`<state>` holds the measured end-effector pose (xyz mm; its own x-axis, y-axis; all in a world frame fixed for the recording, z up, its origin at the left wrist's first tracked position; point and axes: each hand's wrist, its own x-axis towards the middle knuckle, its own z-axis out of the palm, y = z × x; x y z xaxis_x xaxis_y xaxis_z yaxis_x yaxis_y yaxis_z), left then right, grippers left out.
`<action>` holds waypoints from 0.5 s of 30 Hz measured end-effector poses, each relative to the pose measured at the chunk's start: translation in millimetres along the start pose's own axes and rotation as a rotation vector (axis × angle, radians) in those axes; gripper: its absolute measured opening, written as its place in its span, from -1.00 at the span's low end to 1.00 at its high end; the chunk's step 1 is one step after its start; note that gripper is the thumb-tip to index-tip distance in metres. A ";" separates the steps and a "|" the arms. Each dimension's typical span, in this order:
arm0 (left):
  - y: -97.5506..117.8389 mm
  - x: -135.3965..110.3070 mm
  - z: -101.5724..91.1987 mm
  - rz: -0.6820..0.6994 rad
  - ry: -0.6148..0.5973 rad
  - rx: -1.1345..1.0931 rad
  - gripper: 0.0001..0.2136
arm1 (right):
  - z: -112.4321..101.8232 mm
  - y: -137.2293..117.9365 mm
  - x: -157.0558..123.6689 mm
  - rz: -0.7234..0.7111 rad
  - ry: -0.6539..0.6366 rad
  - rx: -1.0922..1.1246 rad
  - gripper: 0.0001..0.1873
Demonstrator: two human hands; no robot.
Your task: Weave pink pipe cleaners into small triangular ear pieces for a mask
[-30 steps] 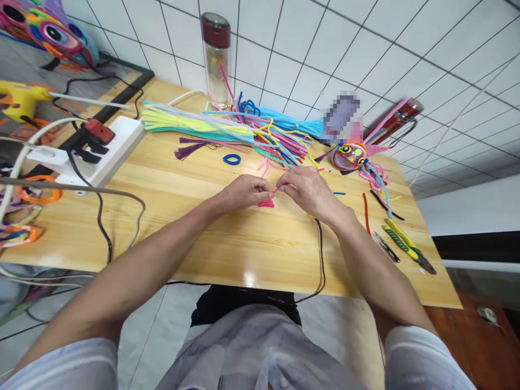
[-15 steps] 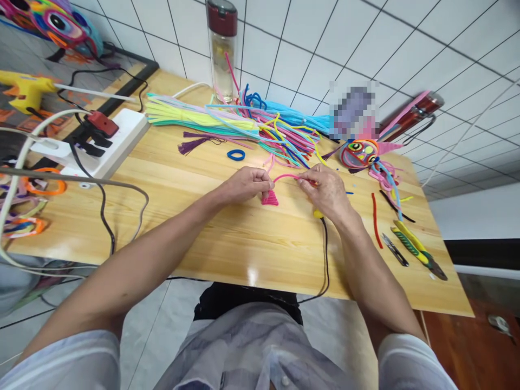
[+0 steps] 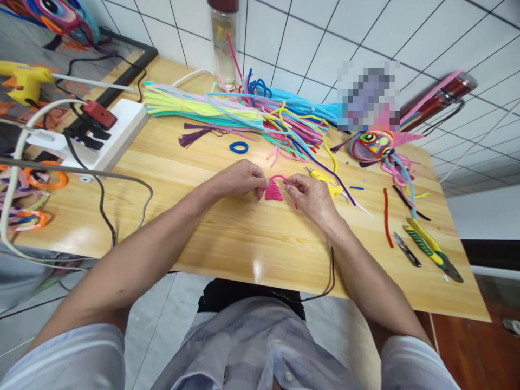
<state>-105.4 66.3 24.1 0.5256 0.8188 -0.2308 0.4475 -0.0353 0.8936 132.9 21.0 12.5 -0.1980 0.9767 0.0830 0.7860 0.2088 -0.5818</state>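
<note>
Fingers of the left hand are closing together beside a small ridged pink piece, pinching a bit of pink that is poking out beneath the fingertips. Fingers of the right hand are bending in a near-closed pinch, holding a thin pink strand, with a pink end showing below them. That strand is arching over the narrow top of the ridged piece, which is sitting between the two hands above the middle of the worktop, its broad edge facing the person. Whether the piece is touching the wood cannot be told.

Just behind the right hand a yellow glue gun is lying partly hidden, and a dark blue strand is crossing it. Beyond the hands, a bundle of yellow strands is lying along the back with other coloured ones, while a blue ring and a purple tassel are resting in front. A clear bottle is standing behind the bundle. To the right, a red strip, small snips and pliers are lying near one another, and a colourful mask is resting farther back. A white power strip is lying at the left.
</note>
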 end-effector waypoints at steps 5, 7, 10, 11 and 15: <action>1.1 0.0 6.8 -0.022 0.005 -0.001 -0.76 | 7.0 2.3 0.9 -0.058 0.030 -0.067 -0.72; 0.0 0.8 8.7 -0.035 0.018 -0.017 -0.75 | 8.5 3.2 0.7 -0.043 0.039 -0.016 -0.67; -2.3 2.3 9.9 -0.042 0.023 -0.049 -0.77 | 10.8 5.1 0.7 -0.038 0.058 0.059 -0.64; -2.9 2.7 10.1 -0.040 0.031 -0.057 -0.77 | 11.9 5.9 0.9 -0.042 0.061 0.071 -0.65; -3.9 2.9 11.1 -0.043 0.066 -0.063 -0.77 | 17.0 9.9 1.9 -0.056 0.065 0.083 -0.67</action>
<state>-97.6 62.5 15.7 0.4566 0.8551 -0.2457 0.4213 0.0354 0.9062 130.3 24.1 -6.9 -0.2000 0.9652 0.1684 0.7227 0.2614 -0.6398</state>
